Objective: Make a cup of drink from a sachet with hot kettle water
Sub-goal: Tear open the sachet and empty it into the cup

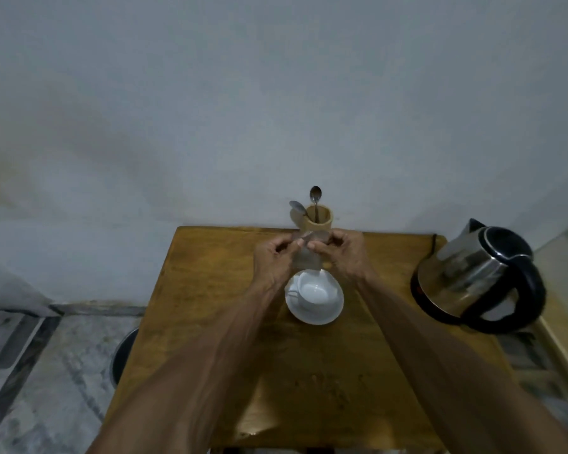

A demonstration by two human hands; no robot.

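Both of my hands hold a small brownish sachet (305, 257) by its top edge, above the far rim of the cup. My left hand (274, 257) pinches the sachet's left top corner and my right hand (345, 253) pinches the right one. The sachet hangs blurred between them. Below it a white cup (315, 291) stands empty on a white saucer (325, 314) on the wooden table (204, 290). A steel kettle (473, 273) with a black handle and lid stands on its base at the table's right edge.
A wooden holder (322, 221) with two spoons stands at the table's back edge against the grey wall. On the floor left of the table lies a round metal-rimmed object (122, 355), partly hidden. The kettle's cord (434, 244) runs behind it.
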